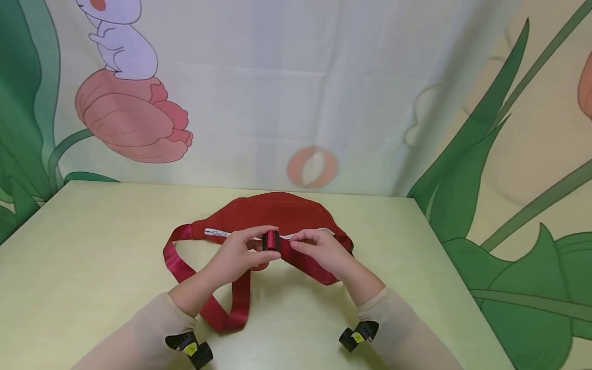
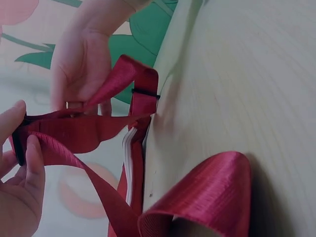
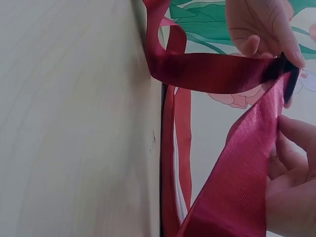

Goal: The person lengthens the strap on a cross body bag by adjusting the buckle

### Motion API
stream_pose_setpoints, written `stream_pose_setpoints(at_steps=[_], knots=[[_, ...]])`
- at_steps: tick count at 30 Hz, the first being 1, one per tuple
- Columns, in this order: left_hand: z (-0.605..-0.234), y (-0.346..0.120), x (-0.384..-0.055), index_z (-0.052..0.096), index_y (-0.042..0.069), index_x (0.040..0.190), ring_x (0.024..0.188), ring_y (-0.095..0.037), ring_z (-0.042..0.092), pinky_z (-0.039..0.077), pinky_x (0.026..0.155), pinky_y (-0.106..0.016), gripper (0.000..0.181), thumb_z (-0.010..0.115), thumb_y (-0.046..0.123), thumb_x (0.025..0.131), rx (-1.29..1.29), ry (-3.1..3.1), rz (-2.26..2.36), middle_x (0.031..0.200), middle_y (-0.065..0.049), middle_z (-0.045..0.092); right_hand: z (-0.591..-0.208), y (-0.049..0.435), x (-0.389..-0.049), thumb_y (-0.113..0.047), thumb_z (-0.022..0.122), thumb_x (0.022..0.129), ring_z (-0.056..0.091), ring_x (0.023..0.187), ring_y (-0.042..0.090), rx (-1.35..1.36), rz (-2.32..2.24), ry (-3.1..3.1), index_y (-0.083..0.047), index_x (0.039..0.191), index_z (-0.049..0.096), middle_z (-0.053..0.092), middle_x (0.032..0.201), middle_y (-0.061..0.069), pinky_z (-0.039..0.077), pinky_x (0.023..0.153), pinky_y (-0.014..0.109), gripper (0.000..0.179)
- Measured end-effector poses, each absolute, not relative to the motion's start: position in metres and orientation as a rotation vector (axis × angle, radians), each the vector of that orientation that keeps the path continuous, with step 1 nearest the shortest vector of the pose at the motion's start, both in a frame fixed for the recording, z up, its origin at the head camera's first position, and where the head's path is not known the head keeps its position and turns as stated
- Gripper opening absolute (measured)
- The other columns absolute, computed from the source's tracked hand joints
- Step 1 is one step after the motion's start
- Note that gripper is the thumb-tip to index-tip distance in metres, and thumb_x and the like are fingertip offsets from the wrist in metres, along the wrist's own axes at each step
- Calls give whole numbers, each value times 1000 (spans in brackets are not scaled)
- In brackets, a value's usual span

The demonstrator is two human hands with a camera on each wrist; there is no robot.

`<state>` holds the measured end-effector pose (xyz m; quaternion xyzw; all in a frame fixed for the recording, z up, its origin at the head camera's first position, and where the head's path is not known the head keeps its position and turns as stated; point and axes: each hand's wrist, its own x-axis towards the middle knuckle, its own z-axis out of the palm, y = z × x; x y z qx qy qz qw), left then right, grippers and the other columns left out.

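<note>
A red waist bag (image 1: 282, 213) with a white zipper lies toward the far side of the table. Thumb and fingers of my left hand (image 1: 238, 257) pinch a black strap slider (image 1: 271, 240) by its two ends, in front of the bag. Red webbing strap (image 3: 242, 143) passes through the slider, as the right wrist view shows. Just right of the slider, my right hand (image 1: 326, 252) pinches the strap between thumb and fingers. A strap loop (image 1: 226, 321) hangs down left of the hands onto the table.
The pale table (image 1: 111, 246) extends around the bag. Behind it hangs a printed curtain (image 1: 254, 103) with flowers and leaves. Small black cameras (image 1: 358, 336) sit on both sleeves. Another black strap fitting (image 2: 145, 94) shows near the bag's end in the left wrist view.
</note>
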<state>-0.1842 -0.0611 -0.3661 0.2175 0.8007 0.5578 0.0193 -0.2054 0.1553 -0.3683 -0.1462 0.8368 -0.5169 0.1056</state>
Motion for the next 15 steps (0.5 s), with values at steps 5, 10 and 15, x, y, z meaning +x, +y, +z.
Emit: stream_pose_setpoints(at_steps=[5, 10, 15], knots=[[-366, -61, -187, 61, 8, 120, 84, -22, 61, 53, 67, -32, 46, 76, 20, 79, 708, 2400, 1729, 94, -6, 64, -367, 150, -205, -23, 62, 90, 58, 97, 19, -419, -1588, 2405, -11, 105, 67, 66, 99, 1, 46, 84, 35, 20], [-365, -59, -186, 61, 10, 120, 89, -23, 60, 54, 70, -33, 46, 76, 22, 78, 749, 2368, 1735, 97, -5, 63, -365, 149, -206, -27, 62, 90, 57, 99, 18, -437, -1577, 2413, -13, 108, 67, 65, 103, 0, 46, 86, 37, 23], [-365, -62, -186, 60, 10, 122, 88, -25, 61, 54, 70, -34, 47, 76, 18, 78, 671, 2329, 1818, 101, -7, 63, -366, 156, -208, -25, 62, 90, 58, 96, 17, -495, -1481, 2469, -11, 108, 67, 66, 101, 0, 46, 85, 35, 23]])
